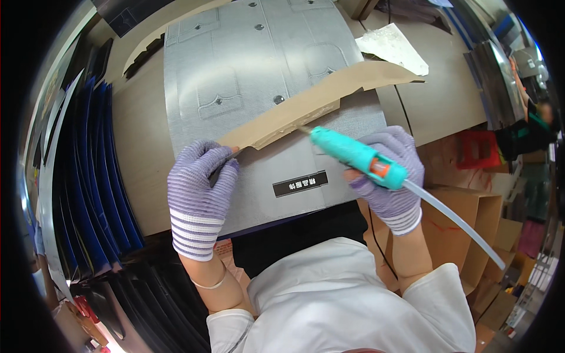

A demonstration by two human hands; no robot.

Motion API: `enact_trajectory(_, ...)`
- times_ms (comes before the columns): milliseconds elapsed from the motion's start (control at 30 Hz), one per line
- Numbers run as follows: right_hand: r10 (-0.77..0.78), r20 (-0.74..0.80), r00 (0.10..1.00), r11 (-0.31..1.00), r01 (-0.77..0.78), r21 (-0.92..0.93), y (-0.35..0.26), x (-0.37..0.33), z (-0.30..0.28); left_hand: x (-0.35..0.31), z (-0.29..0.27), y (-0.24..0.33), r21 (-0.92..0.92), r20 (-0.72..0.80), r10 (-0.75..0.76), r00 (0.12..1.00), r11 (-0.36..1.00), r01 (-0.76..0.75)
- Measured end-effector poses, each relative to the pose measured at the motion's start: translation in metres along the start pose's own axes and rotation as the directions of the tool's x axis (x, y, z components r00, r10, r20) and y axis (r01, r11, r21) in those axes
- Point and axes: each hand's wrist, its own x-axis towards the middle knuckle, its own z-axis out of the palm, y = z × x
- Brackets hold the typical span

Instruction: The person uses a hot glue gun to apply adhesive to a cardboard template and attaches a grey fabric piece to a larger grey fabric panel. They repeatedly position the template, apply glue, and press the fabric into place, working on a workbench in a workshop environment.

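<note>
Blue panels [97, 176] stand left; cardboard box [456, 235], red stool [471, 154] right.

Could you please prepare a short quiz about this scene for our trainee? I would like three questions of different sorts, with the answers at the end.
1. Multiple choice: What does the right hand hold?
A) a pair of scissors
B) a teal glue gun
C) a paintbrush

2. True or false: The left hand is at the right end of the tan strip.

3. Short answer: Which lies nearer to the white shirt, the tan strip or the black label?

Key:
1. B
2. False; it is at the left end.
3. The black label.
</note>
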Motion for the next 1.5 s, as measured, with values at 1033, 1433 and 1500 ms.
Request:
enact_trajectory(1033, 0.447, -0.138, 0.884, 0.888, -0.457, -0.057, 0.269, 0.071, -0.029, 0.002, -0.066, 0.048, 0.013, 0.284, 0.062, 0.957, 0.998, -0.068)
enact_trajectory(1433, -0.021, 0.026, 0.999, 0.978, 0.026, -0.207, 0.12, 0.015, -0.09, 0.023, -0.038, 0.02, 0.347, 0.135, 0.208, 0.969, 0.906, -0.243)
enact_trajectory(1500, -0.243, 0.237, 0.94, 0.962, 0.265, -0.065, 0.083, 0.024, -0.069, 0.008, -0.028, 0.024, 0.291, 0.081, 0.209, 0.974, 0.93, -0.224)
